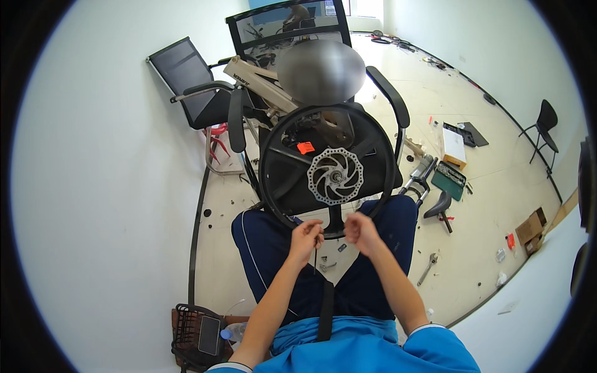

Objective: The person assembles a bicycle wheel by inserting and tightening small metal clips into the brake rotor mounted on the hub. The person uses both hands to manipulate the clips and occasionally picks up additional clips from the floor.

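Note:
A black bicycle wheel (266,180) with a silver disc brake rotor (336,176) at its hub leans on the black office chair in front of me, its near edge between my knees. My left hand (306,240) is closed in a pinch at the near rim. A thin dark strand (315,261) hangs down from its fingers; what kind of thing it is, I cannot make out. To the right, my right hand (362,232) has its fingers curled together beside the same rim. Whether anything is in them is hidden.
The office chair (236,121) carries a pale bicycle frame (273,87) and an orange tag (305,147). On the floor at right lie a fork (424,174), a saddle (440,204), a green toolbox (449,180) and an adjustable wrench (428,268). A black basket (186,329) stands lower left.

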Demonstrator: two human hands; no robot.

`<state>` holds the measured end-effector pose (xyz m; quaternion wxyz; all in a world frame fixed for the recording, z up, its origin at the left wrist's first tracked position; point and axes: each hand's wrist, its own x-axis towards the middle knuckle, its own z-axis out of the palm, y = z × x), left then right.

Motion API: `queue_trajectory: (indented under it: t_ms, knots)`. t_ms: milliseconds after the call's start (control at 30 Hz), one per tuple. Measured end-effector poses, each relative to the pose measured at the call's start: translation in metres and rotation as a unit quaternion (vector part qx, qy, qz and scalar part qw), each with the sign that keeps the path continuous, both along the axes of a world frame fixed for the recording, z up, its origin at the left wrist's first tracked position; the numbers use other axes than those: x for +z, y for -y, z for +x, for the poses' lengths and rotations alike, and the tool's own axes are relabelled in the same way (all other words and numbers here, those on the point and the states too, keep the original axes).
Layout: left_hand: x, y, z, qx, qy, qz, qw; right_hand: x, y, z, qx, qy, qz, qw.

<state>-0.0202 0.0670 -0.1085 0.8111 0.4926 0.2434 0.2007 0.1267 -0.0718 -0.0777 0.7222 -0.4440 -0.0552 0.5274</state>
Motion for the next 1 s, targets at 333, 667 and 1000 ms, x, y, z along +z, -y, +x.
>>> queue_trajectory:
  t_ms: [333,667,1000]
  knots:
    - [-0.123,0.045,0.008,-0.005,-0.197,0.144,0.97,-0.126,-0.019,-0.098,-0.146,-0.09,-0.11,0.979]
    - [-0.066,0.052,0.005,0.045,-0.108,0.051,0.992,-0.092,0.024,-0.071,-0.155,0.049,-0.043,0.986]
    - [-0.054,0.052,0.001,0.047,-0.12,0.039,0.991,0.006,0.05,-0.017,-0.063,0.075,0.042,0.994]
